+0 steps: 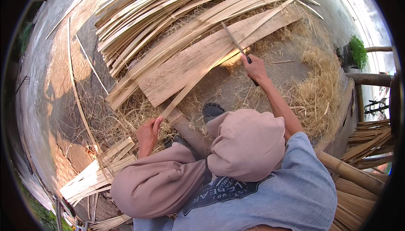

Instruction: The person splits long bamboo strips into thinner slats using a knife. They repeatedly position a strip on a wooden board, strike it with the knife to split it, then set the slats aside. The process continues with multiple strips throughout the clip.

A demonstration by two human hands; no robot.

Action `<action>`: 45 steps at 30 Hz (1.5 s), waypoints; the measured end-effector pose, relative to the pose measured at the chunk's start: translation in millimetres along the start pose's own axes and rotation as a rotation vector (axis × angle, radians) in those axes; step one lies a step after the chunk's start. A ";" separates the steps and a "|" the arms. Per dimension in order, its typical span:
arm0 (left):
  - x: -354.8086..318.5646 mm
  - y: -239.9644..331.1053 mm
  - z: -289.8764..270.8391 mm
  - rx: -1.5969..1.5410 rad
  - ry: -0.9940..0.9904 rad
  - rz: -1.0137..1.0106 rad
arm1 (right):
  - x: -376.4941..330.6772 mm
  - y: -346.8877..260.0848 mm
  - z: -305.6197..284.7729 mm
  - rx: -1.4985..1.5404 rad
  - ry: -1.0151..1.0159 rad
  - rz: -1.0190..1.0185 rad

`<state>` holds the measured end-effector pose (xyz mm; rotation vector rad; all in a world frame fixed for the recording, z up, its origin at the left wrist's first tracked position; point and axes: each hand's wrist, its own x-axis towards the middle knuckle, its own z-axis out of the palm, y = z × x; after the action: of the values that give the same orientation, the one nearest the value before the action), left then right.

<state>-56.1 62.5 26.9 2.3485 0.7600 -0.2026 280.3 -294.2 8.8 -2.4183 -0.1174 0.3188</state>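
A strip (188, 91) is laid slantwise over the board (175, 75), its near end pinched between thumb and fingers of the left hand (148, 135). The knife (231, 36) is gripped by its dark handle in the closed right hand (254, 68), blade crossing above the strip; whether contact is made cannot be told. Scraping or thinning appears to be in hand; for the next stroke, a taut strip and a low blade angle are judged necessary. The board's far edge is crowded by piled strips (160, 24); freer room is found rightward, over ground strewn with shavings (318, 81). Nearward, movement is limited by the knees (249, 142).
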 end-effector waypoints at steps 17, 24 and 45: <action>-14.2 -16.9 7.3 -0.024 0.072 0.001 | -51.7 -0.2 36.1 -0.176 -0.147 -0.374; -82.1 -124.3 -94.0 -0.276 -0.274 -0.420 | 72.6 106.2 -73.4 -0.141 0.287 0.103; 6.6 -39.3 -16.9 -0.216 -0.243 -0.187 | 33.8 37.8 -23.2 -0.171 0.061 -0.058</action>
<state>-73.9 100.6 16.6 2.0059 0.8359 -0.4547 319.0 -331.8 -5.3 -2.5857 -0.1937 0.2165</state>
